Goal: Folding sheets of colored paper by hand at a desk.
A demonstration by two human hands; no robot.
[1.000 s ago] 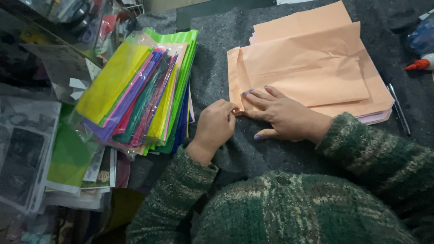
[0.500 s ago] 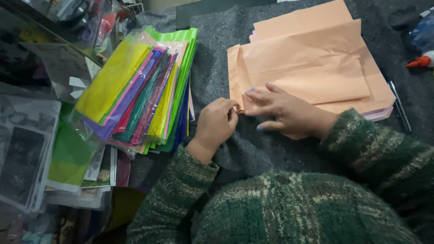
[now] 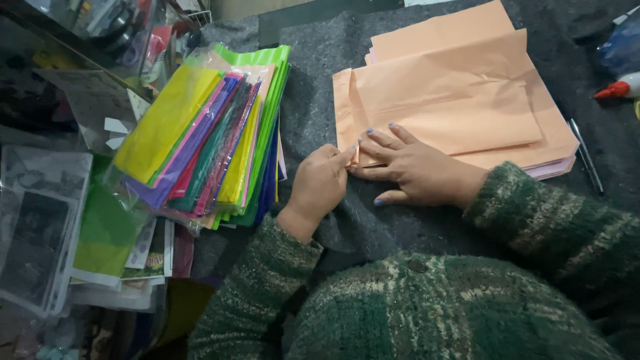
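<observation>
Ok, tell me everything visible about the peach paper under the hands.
The peach paper is a thin, creased sheet, folded over along its left edge, lying flat on a stack of like sheets on grey felt. The right hand presses flat on its near-left corner; the left hand pinches that corner's edge.

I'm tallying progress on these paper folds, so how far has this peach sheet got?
Done: the top peach sheet already shows a long side flap folded over and creased. In hand: the left hand pinches its near-left corner while the right hand lies flat on the sheet beside it. Left: that corner looks unfinished, and the peach stack underneath seems unfolded.
</observation>
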